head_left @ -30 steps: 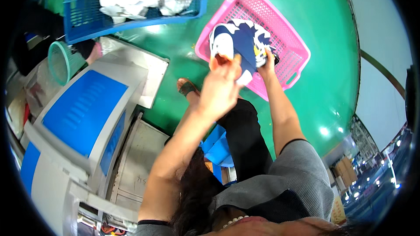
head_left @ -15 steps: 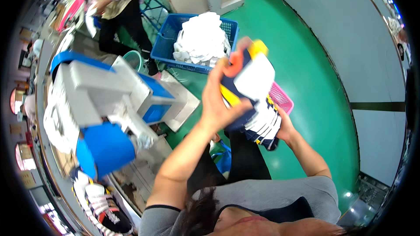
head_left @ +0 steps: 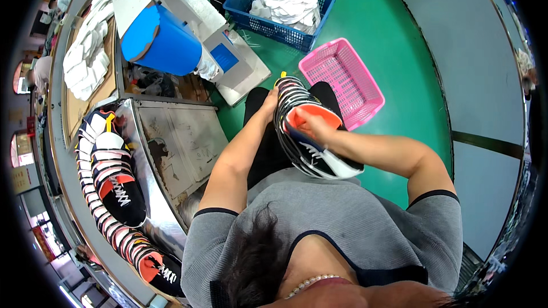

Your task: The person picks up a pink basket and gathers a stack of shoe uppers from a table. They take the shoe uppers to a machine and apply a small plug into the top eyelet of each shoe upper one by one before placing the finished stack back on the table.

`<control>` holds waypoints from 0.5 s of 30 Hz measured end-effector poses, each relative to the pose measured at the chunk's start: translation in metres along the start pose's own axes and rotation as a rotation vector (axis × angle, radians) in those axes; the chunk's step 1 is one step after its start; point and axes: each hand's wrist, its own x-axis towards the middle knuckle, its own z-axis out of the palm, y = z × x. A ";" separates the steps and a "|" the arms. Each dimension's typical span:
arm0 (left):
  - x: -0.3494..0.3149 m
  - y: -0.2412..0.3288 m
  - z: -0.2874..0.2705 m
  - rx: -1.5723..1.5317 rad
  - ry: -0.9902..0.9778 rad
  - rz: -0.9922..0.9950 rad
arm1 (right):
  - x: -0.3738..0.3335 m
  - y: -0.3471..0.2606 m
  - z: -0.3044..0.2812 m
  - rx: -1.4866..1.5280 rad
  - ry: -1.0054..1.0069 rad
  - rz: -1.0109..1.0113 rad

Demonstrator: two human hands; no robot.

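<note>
Over my lap I hold a nested stack of shoe uppers (head_left: 290,92), dark and white with yellow tabs. The uppermost one, nearest to me, has a bright orange lining, white laces and a white toe. My left hand (head_left: 270,104) is closed around the stack's far left side. My right hand (head_left: 313,125) reaches into the orange-lined opening, its fingers curled on the upper, with part of them hidden inside. On the metal-topped bench to my left lie more nested shoe uppers (head_left: 119,198) in a long curved row, with another short stack beside it.
A pink plastic basket (head_left: 352,88) stands on the green floor just beyond my knees. Behind it is a blue crate (head_left: 262,24) heaped with white pieces. At the left stands a blue and grey machine (head_left: 162,43), with more white pieces (head_left: 85,68) on the table beside it.
The stack has come down and nearer to my lap and turned, so its orange opening faces me. My right hand has shifted from its right side into that opening. The view has tilted down.
</note>
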 end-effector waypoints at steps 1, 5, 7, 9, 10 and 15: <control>-0.017 0.007 0.009 0.073 0.073 0.014 | -0.005 0.010 0.013 -0.110 0.190 -0.106; -0.088 0.051 0.012 0.179 0.081 0.082 | -0.002 0.018 0.022 -0.103 0.062 -0.089; -0.130 0.092 0.025 0.244 -0.021 0.233 | -0.018 0.001 0.057 -0.032 0.060 -0.179; -0.185 0.143 0.070 0.406 -0.155 0.394 | -0.040 -0.017 0.068 -0.167 0.065 -0.143; -0.201 0.153 0.079 0.578 -0.226 0.457 | -0.055 -0.027 0.075 -0.305 0.057 -0.102; -0.227 0.132 0.037 0.885 -0.348 0.316 | -0.131 -0.101 0.075 -1.471 0.040 -0.619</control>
